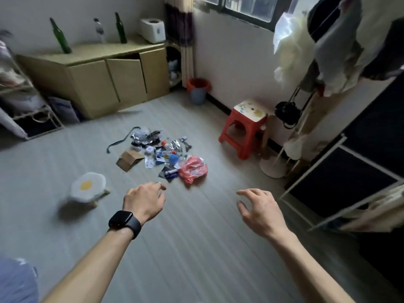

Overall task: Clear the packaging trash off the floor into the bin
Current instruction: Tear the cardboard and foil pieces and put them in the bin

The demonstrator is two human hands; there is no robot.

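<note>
On the floor [196, 226] the trash pile [159, 153] hasn't been touched, bin [197, 90] way off by the wall; left hand [143, 201] and right hand [260, 212] hover loose, empty.

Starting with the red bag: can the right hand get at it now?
Likely yes: the red bag lies uncovered at the near edge of the pile, only bare floor between it and the empty right hand.
</note>
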